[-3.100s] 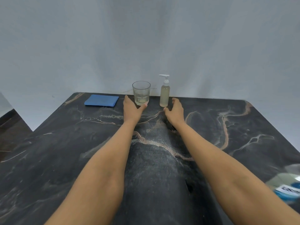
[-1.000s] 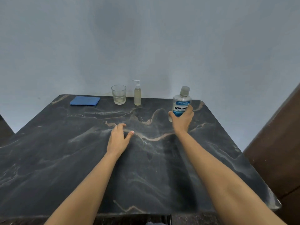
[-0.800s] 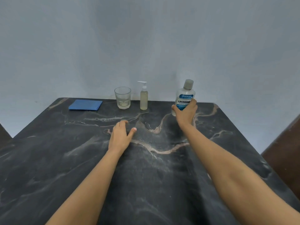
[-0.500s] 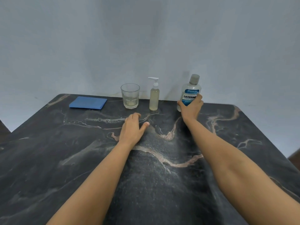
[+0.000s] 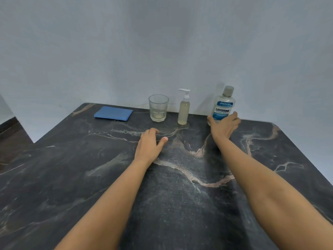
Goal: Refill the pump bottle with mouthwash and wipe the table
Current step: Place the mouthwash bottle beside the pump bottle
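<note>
One clear, grey-capped, blue-labelled mouthwash bottle (image 5: 224, 105) gripped by right hand (image 5: 223, 128); left hand (image 5: 148, 145) relaxed on table (image 5: 72, 177).

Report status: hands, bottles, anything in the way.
Right hand grips mouthwash bottle, upright, cap on. Left hand open, resting on table. Pump bottle untouched, pump on. Glass stands close beside it.

wall (image 5: 162, 42): plain pale grey | table (image 5: 72, 177): dark veined marble | floor (image 5: 10, 139): dark, left

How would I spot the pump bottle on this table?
Find the far edge of the dark marble table, by the wall. Between the glass and the mouthwash bottle stands the pump bottle: slim, pale yellow, the only one with a white pump top.
</note>
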`<move>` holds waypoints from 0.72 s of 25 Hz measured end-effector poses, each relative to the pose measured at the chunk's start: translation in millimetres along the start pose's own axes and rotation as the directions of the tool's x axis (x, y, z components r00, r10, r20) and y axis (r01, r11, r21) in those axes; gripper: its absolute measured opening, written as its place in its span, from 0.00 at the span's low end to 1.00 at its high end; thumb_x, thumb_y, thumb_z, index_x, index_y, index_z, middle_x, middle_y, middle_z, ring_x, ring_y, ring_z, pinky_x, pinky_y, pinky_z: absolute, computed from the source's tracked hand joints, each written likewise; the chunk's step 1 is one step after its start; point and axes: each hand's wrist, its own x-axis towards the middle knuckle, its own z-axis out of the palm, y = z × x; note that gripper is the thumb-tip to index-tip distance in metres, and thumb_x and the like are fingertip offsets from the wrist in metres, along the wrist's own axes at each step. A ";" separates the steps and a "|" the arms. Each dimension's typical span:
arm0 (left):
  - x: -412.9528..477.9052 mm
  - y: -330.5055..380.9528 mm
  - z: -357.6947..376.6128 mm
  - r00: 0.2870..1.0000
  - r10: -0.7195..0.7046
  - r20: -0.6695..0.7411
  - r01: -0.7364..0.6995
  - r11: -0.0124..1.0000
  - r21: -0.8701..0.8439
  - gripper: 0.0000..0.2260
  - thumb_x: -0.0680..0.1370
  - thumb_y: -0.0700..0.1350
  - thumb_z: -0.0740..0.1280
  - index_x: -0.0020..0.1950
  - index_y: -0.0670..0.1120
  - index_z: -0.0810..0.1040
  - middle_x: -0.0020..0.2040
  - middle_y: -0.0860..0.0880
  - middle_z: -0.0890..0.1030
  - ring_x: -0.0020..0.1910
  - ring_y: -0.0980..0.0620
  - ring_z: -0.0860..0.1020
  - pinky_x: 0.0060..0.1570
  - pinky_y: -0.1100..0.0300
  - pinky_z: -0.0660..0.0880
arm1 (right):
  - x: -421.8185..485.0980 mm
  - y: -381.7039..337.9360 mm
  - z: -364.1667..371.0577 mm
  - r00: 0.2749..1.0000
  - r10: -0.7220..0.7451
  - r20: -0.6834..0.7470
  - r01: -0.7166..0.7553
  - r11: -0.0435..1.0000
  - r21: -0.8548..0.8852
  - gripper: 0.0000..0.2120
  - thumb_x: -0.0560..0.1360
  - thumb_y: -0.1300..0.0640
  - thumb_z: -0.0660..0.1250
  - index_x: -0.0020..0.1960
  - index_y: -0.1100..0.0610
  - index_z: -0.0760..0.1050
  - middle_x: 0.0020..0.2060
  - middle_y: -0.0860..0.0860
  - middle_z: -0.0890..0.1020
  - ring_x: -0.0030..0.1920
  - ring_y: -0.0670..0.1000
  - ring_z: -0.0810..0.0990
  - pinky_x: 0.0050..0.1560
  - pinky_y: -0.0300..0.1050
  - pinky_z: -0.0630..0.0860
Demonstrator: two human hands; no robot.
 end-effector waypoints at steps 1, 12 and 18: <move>-3.7 -8.9 -11.9 1.000 -0.015 -0.011 0.015 1.000 0.004 0.21 0.78 0.57 0.64 0.65 0.45 0.71 0.61 0.46 0.74 0.62 0.47 0.71 0.59 0.51 0.71 | -10.8 -6.4 0.9 0.996 -0.032 -0.079 0.032 0.999 0.001 0.32 0.70 0.55 0.71 0.67 0.64 0.61 0.64 0.63 0.63 0.62 0.63 0.65 0.63 0.57 0.69; -35.1 -115.0 -103.0 0.952 -0.211 -0.220 0.232 0.970 0.072 0.18 0.78 0.56 0.64 0.61 0.44 0.74 0.56 0.46 0.77 0.58 0.48 0.74 0.58 0.52 0.72 | -139.5 -126.8 119.7 0.519 -0.705 0.483 0.678 0.684 0.269 0.13 0.73 0.65 0.63 0.58 0.62 0.73 0.57 0.57 0.73 0.58 0.54 0.72 0.59 0.41 0.67; -30.8 -119.4 -98.1 0.945 -0.168 -0.281 0.200 0.976 0.090 0.17 0.78 0.56 0.63 0.57 0.44 0.76 0.54 0.48 0.78 0.56 0.49 0.74 0.58 0.52 0.71 | -160.9 -154.4 188.6 0.439 -0.610 0.659 0.733 0.667 0.129 0.16 0.76 0.59 0.64 0.64 0.58 0.74 0.60 0.56 0.75 0.62 0.56 0.72 0.60 0.49 0.70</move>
